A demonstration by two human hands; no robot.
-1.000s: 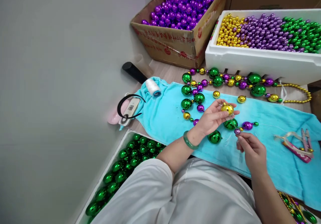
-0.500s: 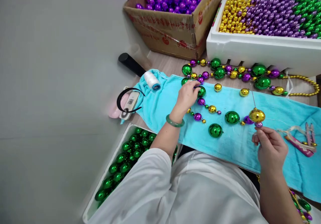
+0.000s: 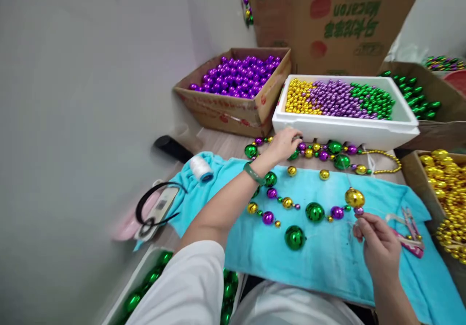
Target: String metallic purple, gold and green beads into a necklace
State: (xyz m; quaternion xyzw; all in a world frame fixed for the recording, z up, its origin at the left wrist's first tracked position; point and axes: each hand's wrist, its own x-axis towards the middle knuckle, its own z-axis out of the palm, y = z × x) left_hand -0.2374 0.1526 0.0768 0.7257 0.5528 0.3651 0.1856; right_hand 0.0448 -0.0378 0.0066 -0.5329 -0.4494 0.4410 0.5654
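L hand [image 3: 287, 143] reaches fwd, fingers curled down onto the finished bead strand [image 3: 329, 151] lying along the front wall of the white foam box [image 3: 345, 129]; can't tell if it's gripping or just touching. R hand [image 3: 376, 245] is pinched shut on thread/needle w/ a gold bead [image 3: 354, 197] and small purple bead strung just above the fingertips, over the blue towel [image 3: 327, 262].

Risks, as I judge: thread looks slack, so a tug from the R hand could drag the part-strung beads off the towel. Loose green ball [image 3: 294, 237] sits free near the towel's near edge and could roll off w/ a sleeve brush.

Room: tight at back, w/ foam box and cardboard box of purple beads [image 3: 236, 79] close. Scissors [image 3: 409, 225] lie just right of the R hand. Thread spool [image 3: 201, 168] sits left; open towel between the hands.
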